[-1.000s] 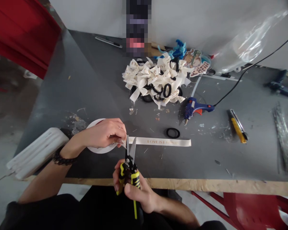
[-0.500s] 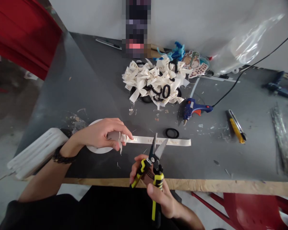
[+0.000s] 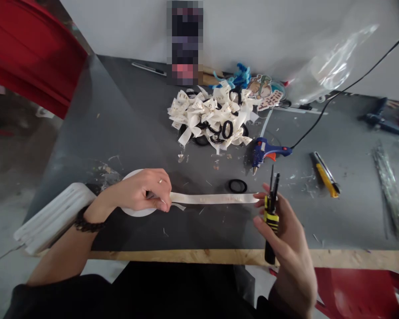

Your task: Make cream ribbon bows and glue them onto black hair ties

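A printed cream ribbon (image 3: 216, 199) stretches across the table between my hands. My left hand (image 3: 148, 188) pinches its left part, over a round white spool (image 3: 136, 212) mostly covered by that hand. A short loose ribbon tail hangs by the fingertips. My right hand (image 3: 291, 239) is wrapped round yellow-and-black garden snips (image 3: 271, 217), held upright and edge-on to me. Its fingertips reach the ribbon's right end; whether they grip it is hard to tell. Just above the ribbon lies a black hair tie (image 3: 237, 192).
Behind is a pile of ribbon bows on black hair ties (image 3: 213, 113). A blue glue gun (image 3: 262, 150) with a cord and a yellow box cutter (image 3: 326, 179) lie to the right. A white device (image 3: 53, 217) sits left, wire strands (image 3: 390, 195) far right.
My right hand has moved right with the snips, to the ribbon's right end, and the blades have turned edge-on. My left hand has closed further over the ribbon.
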A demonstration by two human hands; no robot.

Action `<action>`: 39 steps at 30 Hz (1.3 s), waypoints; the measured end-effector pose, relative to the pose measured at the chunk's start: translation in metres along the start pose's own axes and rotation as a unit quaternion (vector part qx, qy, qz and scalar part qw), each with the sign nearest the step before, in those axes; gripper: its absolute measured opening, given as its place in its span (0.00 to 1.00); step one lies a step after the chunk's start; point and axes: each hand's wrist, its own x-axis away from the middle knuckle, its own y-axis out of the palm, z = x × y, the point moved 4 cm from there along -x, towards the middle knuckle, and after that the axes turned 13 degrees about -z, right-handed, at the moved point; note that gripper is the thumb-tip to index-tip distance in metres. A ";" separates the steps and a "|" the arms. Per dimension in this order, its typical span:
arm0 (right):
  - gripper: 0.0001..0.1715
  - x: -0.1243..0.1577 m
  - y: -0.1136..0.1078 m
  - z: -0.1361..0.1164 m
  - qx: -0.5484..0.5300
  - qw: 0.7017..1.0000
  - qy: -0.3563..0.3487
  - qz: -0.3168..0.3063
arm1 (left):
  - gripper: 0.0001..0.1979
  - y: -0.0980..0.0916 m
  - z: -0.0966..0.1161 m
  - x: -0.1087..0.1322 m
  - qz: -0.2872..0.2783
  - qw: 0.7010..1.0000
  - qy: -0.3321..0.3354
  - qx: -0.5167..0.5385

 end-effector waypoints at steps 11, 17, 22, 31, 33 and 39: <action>0.40 -0.017 -0.063 0.050 0.374 0.927 -0.018 0.024 | 0.10 -0.011 -0.003 0.013 -0.098 0.994 -0.055 0.010; 0.49 -0.008 -0.087 0.081 0.346 0.925 0.086 0.131 | 0.17 -0.015 0.014 0.009 -0.025 0.999 -0.012 0.036; 0.50 -0.016 -0.091 0.101 0.336 0.925 0.104 0.141 | 0.34 -0.011 0.028 -0.002 -0.023 0.999 -0.021 0.005; 0.26 -0.021 -0.059 0.024 0.290 0.942 -0.057 0.160 | 0.07 -0.030 0.057 0.028 0.222 0.910 -0.137 -0.323; 0.16 -0.022 -0.035 -0.006 0.254 0.949 -0.156 0.099 | 0.08 -0.025 0.070 0.026 0.243 0.869 -0.177 -0.393; 0.15 -0.035 0.056 -0.053 0.248 0.903 -0.341 -0.087 | 0.10 0.022 0.065 -0.020 0.133 0.858 -0.212 -0.448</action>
